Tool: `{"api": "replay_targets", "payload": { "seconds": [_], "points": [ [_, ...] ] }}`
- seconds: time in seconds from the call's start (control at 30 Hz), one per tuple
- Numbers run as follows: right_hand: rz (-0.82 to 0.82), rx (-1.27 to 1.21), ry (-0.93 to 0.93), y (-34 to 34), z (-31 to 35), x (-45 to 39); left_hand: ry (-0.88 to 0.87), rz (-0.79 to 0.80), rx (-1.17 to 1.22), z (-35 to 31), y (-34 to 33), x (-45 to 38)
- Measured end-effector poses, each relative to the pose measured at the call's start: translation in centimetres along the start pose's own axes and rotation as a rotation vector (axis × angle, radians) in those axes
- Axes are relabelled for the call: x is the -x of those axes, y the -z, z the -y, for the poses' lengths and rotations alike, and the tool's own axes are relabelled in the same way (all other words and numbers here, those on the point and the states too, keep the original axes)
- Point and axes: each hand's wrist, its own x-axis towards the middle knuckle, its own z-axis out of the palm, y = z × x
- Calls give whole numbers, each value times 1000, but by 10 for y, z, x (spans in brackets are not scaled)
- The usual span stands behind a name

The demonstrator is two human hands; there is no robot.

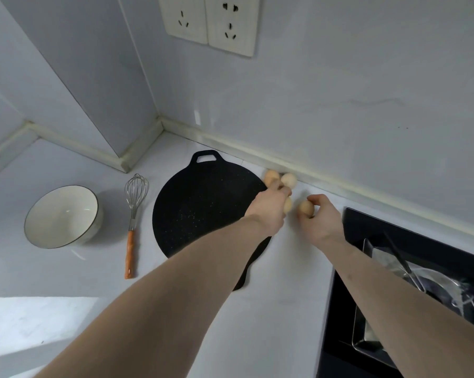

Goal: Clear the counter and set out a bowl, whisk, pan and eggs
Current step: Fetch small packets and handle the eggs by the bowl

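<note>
From the head view, you were on the last item, the eggs. Your left hand (268, 207) was curled round one egg (287, 204) at the pan's right edge, and your right hand (319, 218) pinched another egg (306, 208) just beside it, right of centre in the frame. Two more eggs (281, 178) lay on the bench (271, 309) against the wall, just above your left hand.

The bowl (62, 215) sat upright at the left. The whisk (133, 219) lay beside it, its long axis running up the frame, wires toward the wall and orange handle toward you. The pan (203, 203) lay flat, its loop handle pointing at the wall.

I judge the next move called for setting both eggs down gently, where they would not roll.
</note>
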Motion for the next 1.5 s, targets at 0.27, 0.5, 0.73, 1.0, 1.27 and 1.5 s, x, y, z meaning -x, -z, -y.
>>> {"api": "replay_targets", "payload": {
  "seconds": [0.27,0.5,0.73,1.0,1.27,1.5],
  "points": [
    [-56,64,55,2,-1,-8,-21,-45,42,-2,-5,3],
    [-41,-23,74,4,3,-13,18,-102,44,-2,1,-2],
    [-40,-69,73,2,10,-15,41,-137,70,0,4,-4],
    [-11,-6,58,6,17,-19,43,-144,78,5,10,-1],
    [-37,-7,70,13,14,3,76,-212,214,20,20,25],
    [-100,-80,182,0,15,68,127,-276,339,52,33,121]
  ]
}}
